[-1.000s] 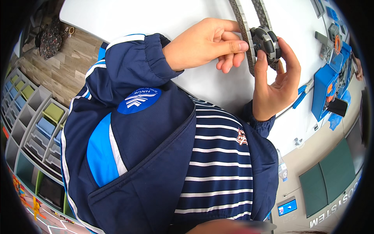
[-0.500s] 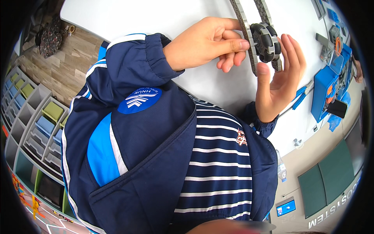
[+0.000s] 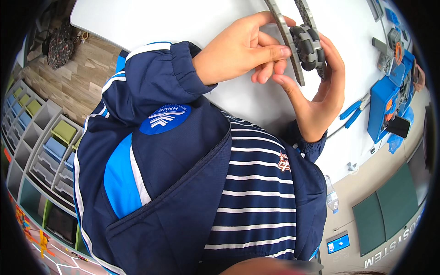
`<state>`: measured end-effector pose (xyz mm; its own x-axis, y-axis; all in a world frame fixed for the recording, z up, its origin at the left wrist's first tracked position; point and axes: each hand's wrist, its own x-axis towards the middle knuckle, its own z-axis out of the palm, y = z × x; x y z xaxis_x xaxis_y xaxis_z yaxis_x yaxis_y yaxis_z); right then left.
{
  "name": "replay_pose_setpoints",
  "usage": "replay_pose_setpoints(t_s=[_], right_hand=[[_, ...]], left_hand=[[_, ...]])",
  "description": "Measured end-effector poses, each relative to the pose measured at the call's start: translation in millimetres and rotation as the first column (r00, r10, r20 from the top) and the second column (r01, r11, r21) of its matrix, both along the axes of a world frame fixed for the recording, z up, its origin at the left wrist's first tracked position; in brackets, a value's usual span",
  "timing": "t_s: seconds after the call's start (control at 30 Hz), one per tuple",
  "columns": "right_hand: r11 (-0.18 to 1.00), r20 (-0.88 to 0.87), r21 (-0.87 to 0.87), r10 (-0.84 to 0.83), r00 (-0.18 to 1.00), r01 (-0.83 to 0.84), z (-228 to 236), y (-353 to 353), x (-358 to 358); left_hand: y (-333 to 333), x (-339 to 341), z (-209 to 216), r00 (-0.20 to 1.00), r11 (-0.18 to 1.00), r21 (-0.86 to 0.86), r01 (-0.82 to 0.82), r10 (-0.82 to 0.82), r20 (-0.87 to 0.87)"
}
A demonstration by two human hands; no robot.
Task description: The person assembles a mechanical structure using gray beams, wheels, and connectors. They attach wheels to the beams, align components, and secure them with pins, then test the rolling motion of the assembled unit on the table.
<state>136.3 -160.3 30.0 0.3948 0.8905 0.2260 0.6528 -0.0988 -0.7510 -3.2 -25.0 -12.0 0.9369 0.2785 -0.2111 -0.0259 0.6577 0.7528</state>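
My left hand [image 3: 245,52] pinches the left one of two long grey perforated bars [image 3: 286,39] between thumb and fingers. Between this bar and the right grey bar [image 3: 306,13] sits an omni wheel [image 3: 308,48] with black rollers in a grey frame. My right hand [image 3: 323,101] curves round the near end of the right bar, fingers against its outer side by the wheel. Its thumb reaches left below the left bar's end, and some of its fingers are partly hidden. The bars run up out of the picture.
All this is held above a white table [image 3: 160,18]. At the right stands a blue bin [image 3: 380,110] of parts, with a black phone-like object [image 3: 398,127] at its edge. Blue strips [image 3: 353,113] lie nearer. Shelves with trays [image 3: 50,151] are at the left.
My right hand has moved left and closed in, its fingers now against the right bar and wheel. The bars and wheel have shifted slightly left, and my left hand still pinches the left bar.
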Motion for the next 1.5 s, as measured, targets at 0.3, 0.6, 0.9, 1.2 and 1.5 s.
replay_pose_setpoints(t_s=[0.3, 0.6, 0.9, 1.2, 1.5], right_hand=[[1.0, -0.001, 0.019, -0.011, 1.0, 0.011, -1.3, 0.7, 0.3], [0.998, 0.2, -0.011, -0.056, 0.978, 0.059, 1.0, -1.3, -6.6], [0.998, 0.208, 0.02, -0.065, 0.976, 0.062, -3.9, 0.7, -4.1], [0.995, 0.214, 0.057, -0.09, 0.973, 0.08, -6.5, 2.2, -7.1], [0.997, 0.185, 0.048, -0.061, 0.981, 0.053, -5.1, 0.8, -1.1]], left_hand=[[-4.9, 2.8, 1.8, 1.0, 0.997, -0.067, -0.031, 0.031, 0.003], [-19.4, 13.8, 2.8, 0.989, 0.985, 0.088, -0.146, 0.147, 0.0], [-19.4, 14.0, 5.8, 0.992, 0.989, 0.081, -0.122, 0.124, -0.019], [-16.6, 11.7, 5.6, 0.996, 0.992, 0.1, -0.08, 0.085, -0.04], [-15.3, 8.7, 3.7, 0.999, 0.999, -0.008, -0.032, 0.033, 0.04]])
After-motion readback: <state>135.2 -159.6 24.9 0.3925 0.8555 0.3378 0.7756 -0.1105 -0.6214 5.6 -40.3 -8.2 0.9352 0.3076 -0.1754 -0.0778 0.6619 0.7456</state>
